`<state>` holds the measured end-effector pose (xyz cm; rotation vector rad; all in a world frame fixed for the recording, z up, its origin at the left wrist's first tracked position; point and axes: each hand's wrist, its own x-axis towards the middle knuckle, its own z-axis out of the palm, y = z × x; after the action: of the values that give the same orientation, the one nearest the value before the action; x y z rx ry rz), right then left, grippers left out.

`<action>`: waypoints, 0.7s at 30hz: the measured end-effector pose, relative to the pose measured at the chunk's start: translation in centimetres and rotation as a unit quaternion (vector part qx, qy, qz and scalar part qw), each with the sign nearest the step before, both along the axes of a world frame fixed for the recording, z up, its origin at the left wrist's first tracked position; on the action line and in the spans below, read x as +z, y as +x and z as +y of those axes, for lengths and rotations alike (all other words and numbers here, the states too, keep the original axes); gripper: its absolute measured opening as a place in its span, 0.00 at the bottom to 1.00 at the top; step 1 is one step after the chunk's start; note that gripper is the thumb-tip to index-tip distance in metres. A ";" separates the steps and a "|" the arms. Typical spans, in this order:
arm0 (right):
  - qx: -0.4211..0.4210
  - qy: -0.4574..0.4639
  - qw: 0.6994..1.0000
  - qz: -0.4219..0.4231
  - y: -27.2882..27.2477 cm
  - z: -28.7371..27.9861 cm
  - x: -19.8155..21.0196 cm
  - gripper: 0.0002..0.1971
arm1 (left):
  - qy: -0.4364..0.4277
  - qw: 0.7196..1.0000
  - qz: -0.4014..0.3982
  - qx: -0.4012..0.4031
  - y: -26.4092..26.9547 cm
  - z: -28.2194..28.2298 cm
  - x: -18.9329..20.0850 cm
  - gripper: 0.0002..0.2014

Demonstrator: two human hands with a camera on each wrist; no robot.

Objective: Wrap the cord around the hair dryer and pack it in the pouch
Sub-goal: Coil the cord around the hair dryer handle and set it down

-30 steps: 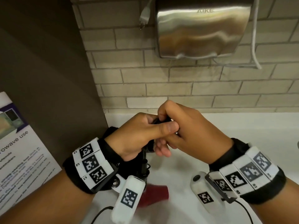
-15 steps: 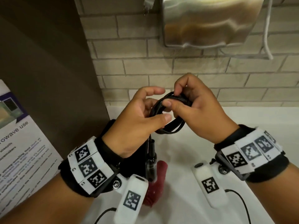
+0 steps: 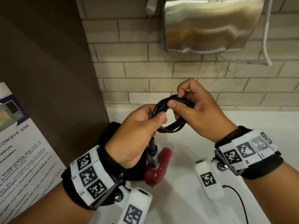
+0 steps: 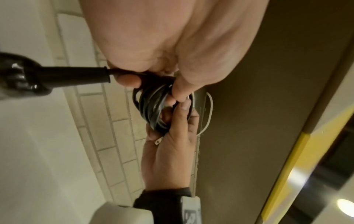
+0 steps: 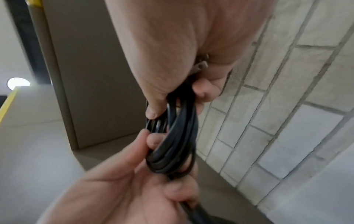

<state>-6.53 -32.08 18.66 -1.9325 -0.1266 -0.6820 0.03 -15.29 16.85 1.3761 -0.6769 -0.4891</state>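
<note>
A black cord [image 3: 171,127] is wound into a small coil, held between both hands above the white counter. My left hand [image 3: 156,118] pinches the coil's left side, thumb on top. At the coil's top, my right hand [image 3: 176,101] pinches the strands between thumb and forefinger. In the left wrist view the coil [image 4: 153,106] sits between the two hands, and a plug prong [image 4: 158,141] shows at the right palm. The dark red hair dryer [image 3: 156,168] dangles by its cord below my left hand. A black thing [image 3: 134,172], possibly the pouch, lies mostly hidden under my left wrist.
A steel hand dryer [image 3: 210,25] hangs on the brick wall, with a white cable [image 3: 266,38] at its right and a white plug [image 3: 149,8] at its left. A brown panel [image 3: 48,78] and a printed notice [image 3: 19,151] stand left. The white counter [image 3: 242,120] stretches right.
Both hands have lifted from a tight clasp, bringing the coiled cord into view. My left thumb has since closed on the coil's side. The dryer has swung below.
</note>
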 end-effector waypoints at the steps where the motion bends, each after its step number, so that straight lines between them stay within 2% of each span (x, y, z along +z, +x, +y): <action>1: -0.014 -0.027 1.000 0.002 -0.2 -0.1 0.1 0.12 | 0.007 1.000 -0.012 0.013 -0.2 -0.2 0.1 0.05; 3: -0.056 -0.147 0.987 0.006 -0.9 -0.4 0.1 0.10 | 0.036 0.997 -0.046 0.052 -0.3 -0.3 0.1 0.07; 5: -0.108 -0.312 0.944 0.001 -2.0 -0.6 0.5 0.11 | 0.070 0.989 -0.088 0.100 0.1 -0.1 -0.1 0.10; 6: -0.124 -0.363 0.924 -0.003 -2.5 -0.5 0.9 0.11 | 0.083 0.984 -0.109 0.115 0.3 0.1 -0.1 0.10; 9: -0.111 -0.440 0.891 -0.020 -4.1 -0.5 3.1 0.06 | 0.130 0.964 -0.198 0.121 0.5 0.5 -0.4 0.09; 11: -0.097 -0.504 0.858 -0.029 -4.8 -1.0 4.9 0.05 | 0.181 0.944 -0.258 0.094 0.4 0.7 -0.7 0.08; 13: -0.107 -0.538 0.835 -0.040 -4.7 -1.6 6.4 0.04 | 0.201 0.939 -0.274 0.054 -0.1 0.9 -0.6 0.07; 14: -0.121 -0.535 0.835 -0.044 -4.2 -1.8 6.6 0.03 | 0.196 0.941 -0.273 0.042 -0.4 1.0 -0.5 0.07; 16: -0.144 -0.476 0.866 -0.052 -2.7 -1.7 5.6 0.01 | 0.168 0.949 -0.266 0.036 -0.5 1.0 -0.1 0.08; 17: -0.150 -0.405 0.901 -0.045 -1.8 -1.7 4.6 0.01 | 0.150 0.954 -0.257 0.035 -0.5 1.1 0.1 0.10; 19: -0.123 -0.168 0.978 0.022 -0.6 -1.4 2.5 0.08 | 0.127 0.963 -0.233 0.037 -0.3 1.3 0.4 0.14; 20: -0.083 -0.032 0.994 0.067 -0.3 -1.1 1.8 0.13 | 0.124 0.966 -0.223 0.038 -0.1 1.5 0.3 0.15; 21: -0.036 0.088 0.989 0.111 -0.2 -0.7 1.1 0.18 | 0.124 0.968 -0.214 0.039 0.0 1.6 0.3 0.15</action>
<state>-6.75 -32.76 19.78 -1.8342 0.1389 -0.5026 0.05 -13.67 17.12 1.7620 -0.9293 -0.2167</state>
